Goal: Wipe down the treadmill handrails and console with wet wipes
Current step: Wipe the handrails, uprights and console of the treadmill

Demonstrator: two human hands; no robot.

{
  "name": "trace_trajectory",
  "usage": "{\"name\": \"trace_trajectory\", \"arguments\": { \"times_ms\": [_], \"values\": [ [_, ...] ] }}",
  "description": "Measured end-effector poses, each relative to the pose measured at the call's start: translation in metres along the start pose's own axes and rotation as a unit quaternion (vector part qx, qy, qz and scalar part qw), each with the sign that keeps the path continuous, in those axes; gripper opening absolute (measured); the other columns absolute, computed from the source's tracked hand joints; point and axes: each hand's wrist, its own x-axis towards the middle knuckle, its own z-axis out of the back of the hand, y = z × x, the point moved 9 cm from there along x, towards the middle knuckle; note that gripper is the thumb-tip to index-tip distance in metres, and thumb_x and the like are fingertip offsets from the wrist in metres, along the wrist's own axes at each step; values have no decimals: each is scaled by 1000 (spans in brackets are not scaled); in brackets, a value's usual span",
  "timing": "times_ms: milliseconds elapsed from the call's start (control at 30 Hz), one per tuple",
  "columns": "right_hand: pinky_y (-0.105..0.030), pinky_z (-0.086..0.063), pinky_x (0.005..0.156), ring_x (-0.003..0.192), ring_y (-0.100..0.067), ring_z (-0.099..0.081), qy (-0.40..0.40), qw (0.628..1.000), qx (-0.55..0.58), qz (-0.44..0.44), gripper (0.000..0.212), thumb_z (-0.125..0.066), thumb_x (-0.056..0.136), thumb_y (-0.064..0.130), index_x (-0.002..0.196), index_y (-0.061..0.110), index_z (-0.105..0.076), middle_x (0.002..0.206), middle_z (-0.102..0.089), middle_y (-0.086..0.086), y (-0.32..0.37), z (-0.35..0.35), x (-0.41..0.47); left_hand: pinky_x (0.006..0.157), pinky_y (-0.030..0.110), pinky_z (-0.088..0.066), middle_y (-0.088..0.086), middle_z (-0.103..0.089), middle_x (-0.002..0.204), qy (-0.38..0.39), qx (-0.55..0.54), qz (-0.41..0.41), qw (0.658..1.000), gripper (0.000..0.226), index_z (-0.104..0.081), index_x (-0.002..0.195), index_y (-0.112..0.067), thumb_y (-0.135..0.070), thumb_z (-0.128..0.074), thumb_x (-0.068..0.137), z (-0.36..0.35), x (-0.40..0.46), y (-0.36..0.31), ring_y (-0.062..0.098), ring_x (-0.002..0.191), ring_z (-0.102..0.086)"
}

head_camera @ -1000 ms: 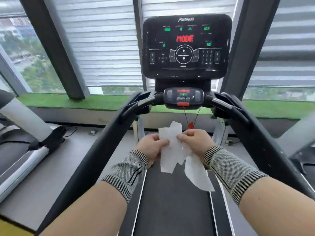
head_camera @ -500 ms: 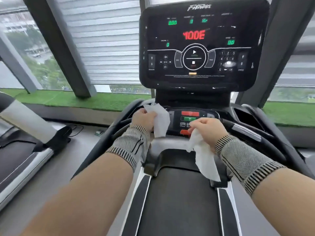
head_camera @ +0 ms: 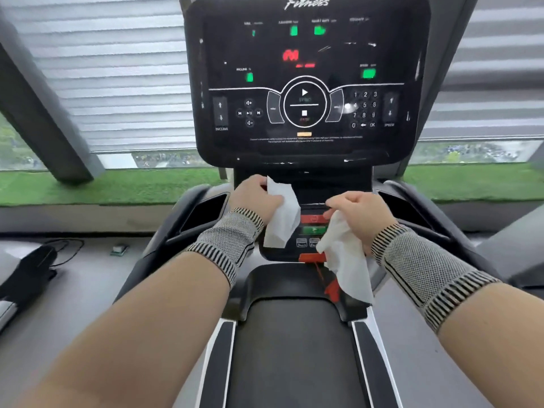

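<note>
Left hand (head_camera: 259,198) fingers pinch white wet wipe (head_camera: 281,217), frame centre; right hand (head_camera: 360,214) grips second crumpled white wipe (head_camera: 344,254). Black glossy console (head_camera: 306,83) above, unwiped. Advice: flatten wipes, press evenly, avoid red safety-key cord (head_camera: 326,279).

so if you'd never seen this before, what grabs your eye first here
The big black treadmill console fills the top centre, its green and red readouts lit. Just below it, the left hand grips one white wet wipe, and the right hand grips a second wet wipe that hangs over the small lower control panel with its red and green buttons.
</note>
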Motion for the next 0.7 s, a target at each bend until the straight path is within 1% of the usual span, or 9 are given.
{"name": "trace_trajectory", "arguments": {
  "times_ms": [67,133,267,333,367,433,533,633,700],
  "values": [
    [-33,-50,86,89,-14,-63,6,1000,14,-9,18,-57,90,21,83,13,-72,78,-73,3,1,2,-1,91,37,-51,4,-63,115,8,48,8,999,53,-48,127,-22,-32,-66,78,-4,-2,4,23,104,-60],
    [-42,-52,89,91,-19,-65,17,998,48,-30,18,-55,88,17,87,9,-71,81,-73,-1,-2,4,-4,93,34,-47,6,-50,130,4,93,17,996,67,-38,140,-20,-36,-64,80,-4,-7,9,24,114,-54],
    [-49,-53,88,94,-28,-65,27,990,126,-62,27,-44,81,3,89,9,-69,85,-74,-5,-5,14,-9,93,30,-42,2,-49,129,-73,110,-50,990,47,-51,130,-22,-33,-60,85,10,-24,-15,20,115,-51],
    [-47,-54,86,93,-29,-65,49,985,155,-63,36,-37,79,-3,89,10,-69,85,-74,-7,-2,13,-13,86,24,-44,-4,-57,113,-124,40,-117,985,29,-61,115,-22,-24,-59,87,16,-43,-41,12,99,-58],
    [-48,-54,85,93,-31,-66,63,980,176,-64,39,-35,77,-6,89,9,-69,87,-73,-10,0,11,-16,85,24,-47,-7,-61,105,-116,-2,-149,982,23,-64,109,-21,-21,-60,87,12,-52,-55,8,91,-60],
    [-53,-54,84,94,-38,-66,97,968,223,-66,42,-33,76,-10,87,8,-70,93,-71,-19,5,7,-20,85,25,-52,-7,-67,101,-14,-87,-170,981,22,-65,108,-19,-25,-64,87,-12,-68,-73,5,91,-63],
    [-50,-57,77,89,-37,-68,129,952,273,-54,37,-34,83,-12,95,5,-64,96,-70,-22,14,8,-25,85,32,-55,-1,-71,102,179,-198,-67,961,29,-64,108,-25,-40,-69,84,-55,-84,-70,13,95,-67],
    [-40,-58,73,80,-26,-67,130,968,214,-13,22,-49,88,-6,98,6,-64,95,-68,-17,14,19,-25,74,38,-56,2,-67,79,134,-234,-11,963,7,-65,82,-19,-25,-70,82,-47,-87,-51,19,76,-65],
    [-44,-56,76,78,-26,-64,163,974,154,-16,15,-61,86,1,99,7,-65,95,-66,-17,4,21,-26,73,40,-56,5,-66,81,96,-298,24,949,5,-63,81,-17,-14,-65,85,-41,-88,-39,22,77,-64]
  ]
}}
